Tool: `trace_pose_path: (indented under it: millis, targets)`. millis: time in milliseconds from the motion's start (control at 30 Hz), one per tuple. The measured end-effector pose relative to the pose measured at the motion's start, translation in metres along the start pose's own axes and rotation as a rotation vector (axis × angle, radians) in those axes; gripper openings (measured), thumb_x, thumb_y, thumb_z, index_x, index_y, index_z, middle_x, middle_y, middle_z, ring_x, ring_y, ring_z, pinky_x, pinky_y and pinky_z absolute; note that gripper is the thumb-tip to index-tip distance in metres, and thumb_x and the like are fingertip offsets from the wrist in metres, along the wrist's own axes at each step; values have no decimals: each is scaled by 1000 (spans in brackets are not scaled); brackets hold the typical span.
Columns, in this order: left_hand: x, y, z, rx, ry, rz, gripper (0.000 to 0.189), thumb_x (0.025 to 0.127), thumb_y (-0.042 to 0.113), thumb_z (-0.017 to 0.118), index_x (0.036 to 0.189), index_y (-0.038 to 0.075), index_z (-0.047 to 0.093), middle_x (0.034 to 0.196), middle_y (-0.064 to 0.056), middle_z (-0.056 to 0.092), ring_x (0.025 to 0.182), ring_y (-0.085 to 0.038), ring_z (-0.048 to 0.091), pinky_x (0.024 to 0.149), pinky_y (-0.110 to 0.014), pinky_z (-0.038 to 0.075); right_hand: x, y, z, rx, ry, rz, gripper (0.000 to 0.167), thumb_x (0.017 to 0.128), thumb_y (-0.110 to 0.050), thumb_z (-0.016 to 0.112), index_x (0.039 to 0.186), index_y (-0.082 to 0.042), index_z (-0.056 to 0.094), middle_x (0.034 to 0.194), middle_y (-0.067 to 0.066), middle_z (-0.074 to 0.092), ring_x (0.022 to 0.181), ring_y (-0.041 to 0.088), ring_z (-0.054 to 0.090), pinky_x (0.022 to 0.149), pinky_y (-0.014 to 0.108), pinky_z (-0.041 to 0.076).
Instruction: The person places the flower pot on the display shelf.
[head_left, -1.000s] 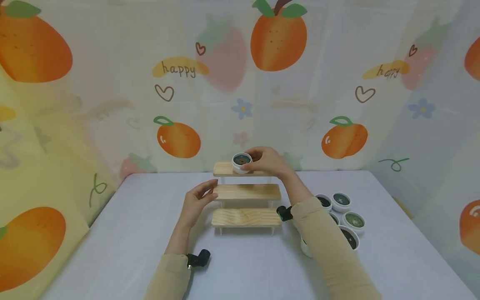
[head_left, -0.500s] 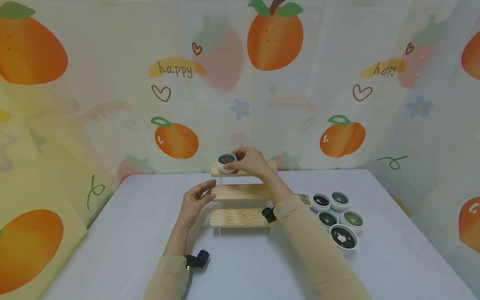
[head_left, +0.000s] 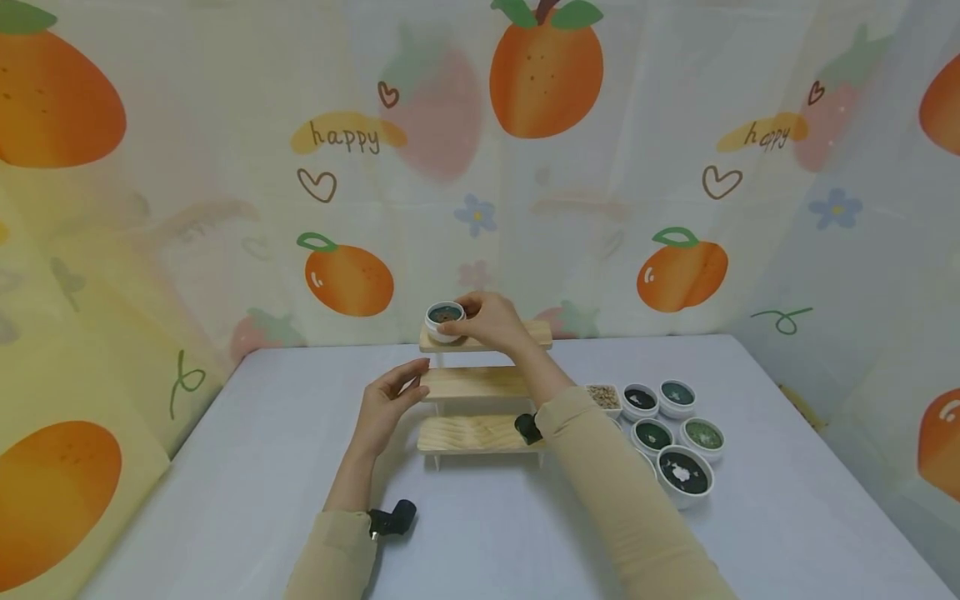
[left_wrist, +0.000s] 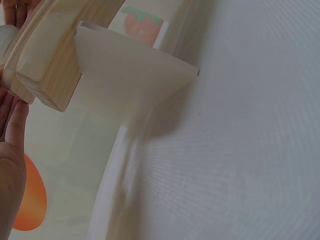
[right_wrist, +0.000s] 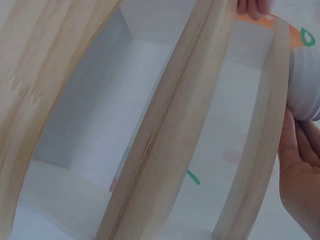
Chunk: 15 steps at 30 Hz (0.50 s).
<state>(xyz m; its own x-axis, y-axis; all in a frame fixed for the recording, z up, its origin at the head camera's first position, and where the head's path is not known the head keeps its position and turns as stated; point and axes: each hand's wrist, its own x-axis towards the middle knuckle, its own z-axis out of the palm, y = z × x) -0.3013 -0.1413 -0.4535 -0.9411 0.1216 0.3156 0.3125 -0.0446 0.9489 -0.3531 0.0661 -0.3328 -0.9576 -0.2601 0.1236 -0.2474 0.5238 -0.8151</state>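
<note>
A three-tier wooden display stand (head_left: 480, 382) with pale side supports stands at the middle of the white-covered table. My right hand (head_left: 491, 322) pinches a small white round pot (head_left: 445, 325) from its right side, at the left end of the top plank. Dark teal and brown contents show inside the pot. In the right wrist view the ribbed white pot (right_wrist: 305, 82) is beside the top plank, above the fingers. My left hand (head_left: 382, 411) holds the left end of the middle plank between thumb and fingers. Its fingers (left_wrist: 17, 122) touch the plank's end in the left wrist view.
Several white round pots with dark or green contents, among them a larger bowl (head_left: 685, 500), stand right of the stand. A square white dish (head_left: 603, 398) with beige bits sits nearest it, partly behind the right sleeve. A fruit-printed cloth (head_left: 480, 167) hangs behind the table.
My right hand has moved left along the top plank with the pot, to the plank's left end. More pots on the right have come into sight. The left hand keeps its place.
</note>
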Motion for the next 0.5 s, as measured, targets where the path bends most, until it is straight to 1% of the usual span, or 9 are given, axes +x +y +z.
trace_pose_path:
  millis: [233, 400, 500]
  targets:
    - [-1, 0, 1, 12, 10, 2, 46, 87, -1, 70, 131, -6, 58, 138, -29, 55, 118, 6, 60, 108, -14, 48, -2, -1, -2, 2, -14, 0, 62, 80, -38, 81, 131, -9, 61, 123, 9, 69, 113, 24, 65, 99, 40, 58]
    - [-1, -1, 1, 6, 9, 3, 46, 87, -2, 70, 131, -7, 58, 138, -29, 55, 118, 6, 60, 108, -14, 48, -3, 0, -5, -32, -38, -3, 72, 79, -43, 81, 138, -11, 55, 131, 9, 65, 122, 25, 62, 105, 42, 56]
    - [-1, -1, 1, 11, 9, 6, 46, 87, -1, 70, 131, -7, 58, 138, -29, 55, 118, 6, 60, 107, -13, 49, -4, 1, -11, -17, -34, -4, 74, 80, -44, 80, 141, -12, 52, 135, 9, 63, 125, 25, 59, 107, 42, 54]
